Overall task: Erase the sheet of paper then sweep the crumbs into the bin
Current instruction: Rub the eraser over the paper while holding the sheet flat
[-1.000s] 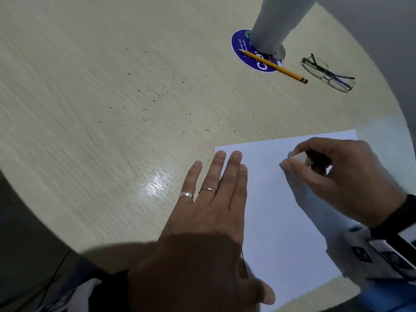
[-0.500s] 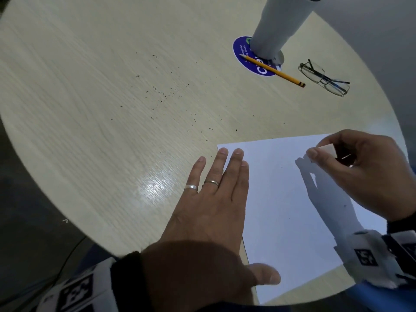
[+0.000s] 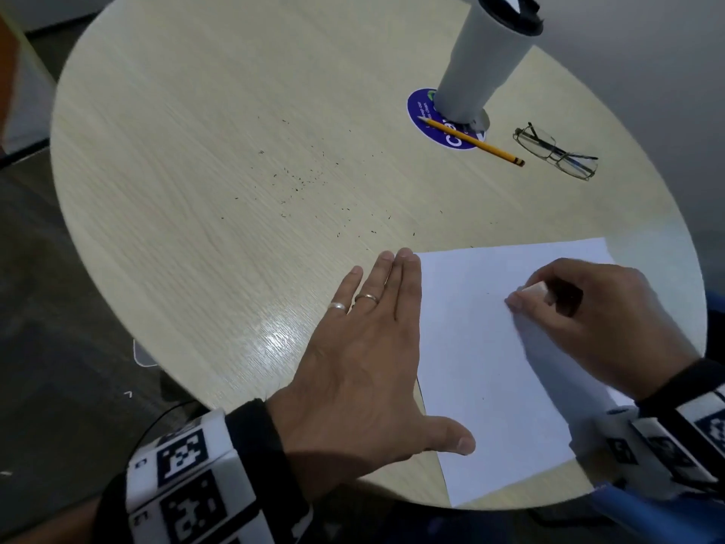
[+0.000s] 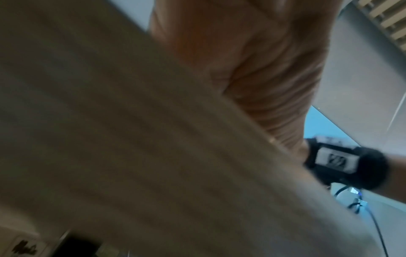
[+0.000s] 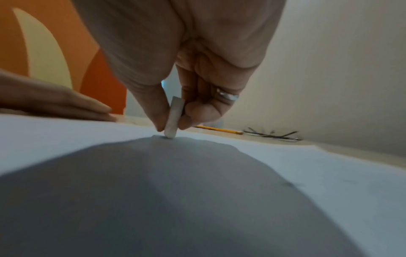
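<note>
Right hand (image 3: 600, 308) pinches a small white eraser (image 5: 174, 118) upright on the white paper sheet (image 3: 482, 371); left hand (image 3: 365, 363), fingers straight, presses its left edge at the round wooden table's (image 3: 196, 190) near edge.

Fingers (image 5: 153, 111) pinch eraser (image 5: 174, 118), tip touching paper (image 5: 285, 167).

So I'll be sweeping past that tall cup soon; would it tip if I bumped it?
Probably: the cup is tall on a narrow base, so a knock up high could topple it. It looks lidded, which may limit spills. How full it is can't be seen.
</note>
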`<state>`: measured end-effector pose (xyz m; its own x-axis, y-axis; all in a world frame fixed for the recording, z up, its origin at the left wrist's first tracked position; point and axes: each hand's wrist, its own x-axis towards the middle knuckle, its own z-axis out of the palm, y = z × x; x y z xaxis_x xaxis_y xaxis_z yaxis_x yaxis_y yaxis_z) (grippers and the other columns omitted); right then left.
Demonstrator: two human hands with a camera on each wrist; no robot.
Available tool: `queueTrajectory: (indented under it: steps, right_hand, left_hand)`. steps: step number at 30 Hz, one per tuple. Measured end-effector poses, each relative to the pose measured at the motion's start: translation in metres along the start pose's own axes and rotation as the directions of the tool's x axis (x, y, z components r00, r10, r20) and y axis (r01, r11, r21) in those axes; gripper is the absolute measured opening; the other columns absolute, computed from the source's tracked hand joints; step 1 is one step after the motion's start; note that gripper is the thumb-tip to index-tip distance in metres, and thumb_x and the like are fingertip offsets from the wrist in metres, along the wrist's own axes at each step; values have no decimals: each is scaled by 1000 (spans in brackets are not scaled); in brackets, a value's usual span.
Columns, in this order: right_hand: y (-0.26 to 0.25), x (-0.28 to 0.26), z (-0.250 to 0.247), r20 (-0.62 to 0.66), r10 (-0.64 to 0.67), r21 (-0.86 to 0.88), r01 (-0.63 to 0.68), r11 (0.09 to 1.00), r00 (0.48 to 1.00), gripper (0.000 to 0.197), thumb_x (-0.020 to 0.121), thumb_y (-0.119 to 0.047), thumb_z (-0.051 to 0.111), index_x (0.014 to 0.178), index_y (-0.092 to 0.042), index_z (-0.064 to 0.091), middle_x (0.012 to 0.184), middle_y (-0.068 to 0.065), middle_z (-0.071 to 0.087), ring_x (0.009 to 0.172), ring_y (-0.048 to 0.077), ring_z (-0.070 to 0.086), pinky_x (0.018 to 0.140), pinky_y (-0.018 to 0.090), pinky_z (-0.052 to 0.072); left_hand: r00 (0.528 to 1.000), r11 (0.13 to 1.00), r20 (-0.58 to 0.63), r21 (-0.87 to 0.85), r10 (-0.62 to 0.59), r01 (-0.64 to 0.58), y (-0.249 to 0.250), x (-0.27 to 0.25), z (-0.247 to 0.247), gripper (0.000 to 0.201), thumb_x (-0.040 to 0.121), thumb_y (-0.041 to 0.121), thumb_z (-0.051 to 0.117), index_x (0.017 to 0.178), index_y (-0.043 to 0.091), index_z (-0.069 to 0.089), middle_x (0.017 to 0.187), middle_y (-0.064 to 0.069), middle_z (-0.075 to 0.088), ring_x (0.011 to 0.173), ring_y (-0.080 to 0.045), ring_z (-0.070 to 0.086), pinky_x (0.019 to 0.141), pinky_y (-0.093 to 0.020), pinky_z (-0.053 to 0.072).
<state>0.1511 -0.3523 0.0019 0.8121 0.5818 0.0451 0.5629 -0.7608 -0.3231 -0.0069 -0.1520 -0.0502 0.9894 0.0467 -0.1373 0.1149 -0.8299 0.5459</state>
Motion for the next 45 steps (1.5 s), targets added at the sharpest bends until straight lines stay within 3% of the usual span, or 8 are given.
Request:
queueTrajectory:
  steps: [5, 10, 15, 19, 24, 28, 33, 45]
  right_hand:
    - [-50, -19, 28, 213, -239, 184, 201, 962, 947, 13, 90, -39, 79, 84, -29, 75, 70, -11, 68, 68, 14, 65, 62, 24, 50]
    - [-12, 22, 9, 57, -84, 28, 82, 996, 995, 14, 89, -35, 82, 79, -30, 73, 74, -19, 67, 70, 5, 63, 63, 15, 44]
    - [-62, 7, 25, 347, -341, 122, 318, 940, 874, 28, 92, -56, 61, 92, -31, 73, 67, -18, 63, 70, 4, 64, 63, 17, 47]
    - [-33, 54, 14, 169, -221, -39, 231, 972, 960, 20, 92, -45, 73, 90, -26, 76, 65, -16, 64, 71, 2, 62, 60, 15, 42]
    - [-61, 35, 26, 336, -327, 85, 318, 944, 883, 12, 91, -44, 68, 93, -33, 74, 64, -16, 63, 70, 7, 65, 60, 20, 48]
    - [-38, 68, 21, 184, -196, -15, 203, 979, 963, 21, 92, -46, 71, 89, -27, 75, 62, -14, 63, 69, 4, 62, 56, 24, 42]
    - [-60, 45, 35, 272, -305, 36, 307, 951, 913, 11, 92, -35, 70, 89, -25, 73, 65, -12, 64, 73, 6, 63, 59, 17, 43]
    - [-23, 34, 21, 151, -51, -50, 59, 997, 987, 20, 97, -35, 74, 84, -20, 70, 65, -10, 61, 71, 3, 58, 61, 17, 41]
  left_hand:
    - [999, 998, 42, 65, -10, 8, 3, 0, -2, 157, 65, 101, 50, 149, 8, -44, 162, -4, -45, 149, -15, -43, 125, -45, -23]
    - [999, 999, 36, 52, 7, -9, 2, -1, 0, 157, 67, 100, 51, 149, 5, -44, 163, -8, -44, 149, -17, -43, 125, -48, -22]
    - [999, 995, 37, 95, 12, -15, 3, 1, 1, 155, 69, 100, 47, 148, 3, -44, 160, -9, -49, 148, -19, -46, 123, -49, -23]
    - [999, 995, 45, 99, 8, -13, 3, 2, 1, 156, 70, 99, 51, 149, 2, -43, 162, -11, -46, 150, -21, -43, 123, -51, -24]
    - [999, 993, 50, 120, 17, -23, 2, 2, 1, 153, 72, 99, 48, 148, 3, -44, 159, -11, -49, 149, -23, -45, 122, -52, -24]
    - [998, 990, 69, 139, 12, -22, 2, 3, 2, 154, 71, 99, 47, 148, 1, -44, 161, -13, -46, 150, -25, -42, 123, -54, -22]
    - [999, 990, 45, 138, 13, -19, 1, 3, 3, 155, 70, 101, 46, 149, 1, -42, 161, -11, -46, 150, -23, -43, 123, -52, -23]
    - [996, 996, 93, 84, -8, 1, 1, 1, -3, 154, 68, 100, 48, 146, 11, -49, 160, -2, -49, 144, -12, -49, 124, -47, -23]
